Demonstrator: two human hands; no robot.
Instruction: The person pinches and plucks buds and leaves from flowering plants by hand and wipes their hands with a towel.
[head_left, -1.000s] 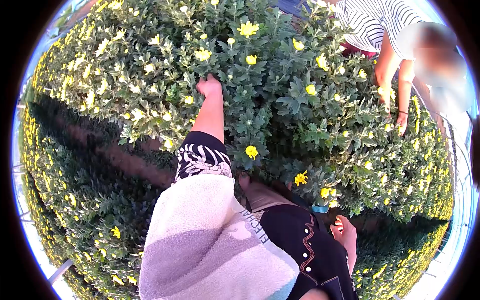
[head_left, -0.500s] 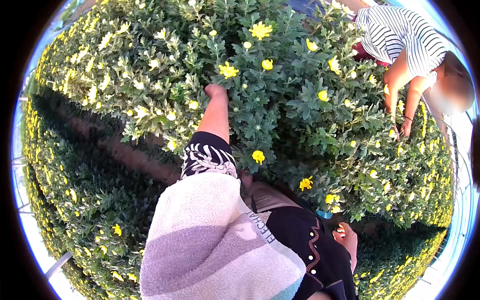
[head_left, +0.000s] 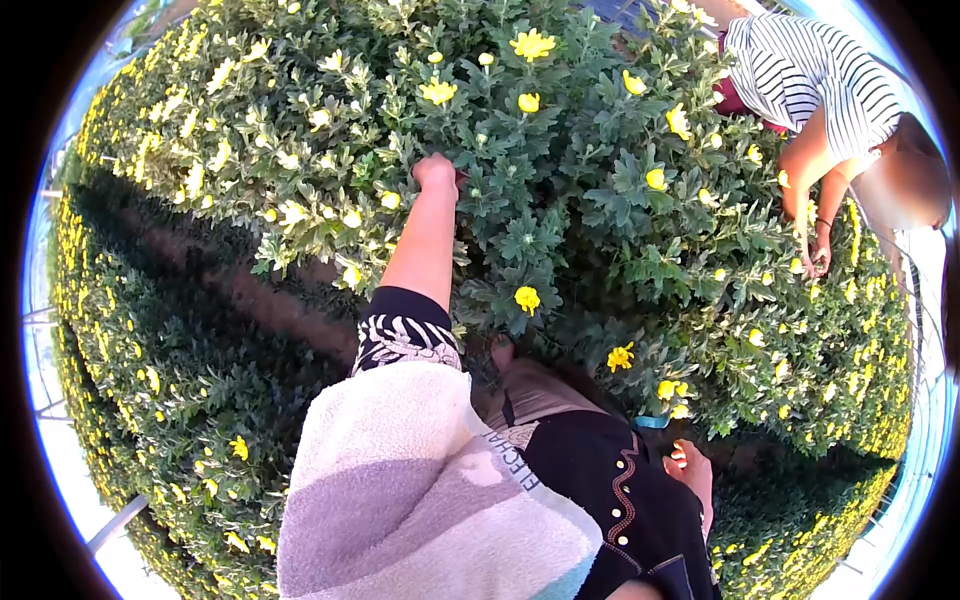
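My left hand (head_left: 436,174) reaches in among the chrysanthemum plants (head_left: 520,190), its fingers closed. A small dark reddish bit shows at its right edge, too small to name; leaves hide what the fingers hold. Just above this hand is a yellow bloom (head_left: 437,92), with a pale yellow bud (head_left: 390,200) to its lower left. My right hand (head_left: 692,472) is low at my side, beside the black vest (head_left: 600,480), with its fingers curled in. What they hold, if anything, cannot be made out. A teal strip (head_left: 651,422) shows just above it.
A co-worker in a striped top (head_left: 810,75) bends over the plants at the upper right, both hands (head_left: 817,262) low among the stems. A dark furrow (head_left: 270,300) runs along the left. A towel (head_left: 400,470) hangs over my front.
My left hand has risen slightly and now shows more of its back above the leaves, with the reddish bit visible. My right hand stays at my side. The co-worker's hands have drawn together.
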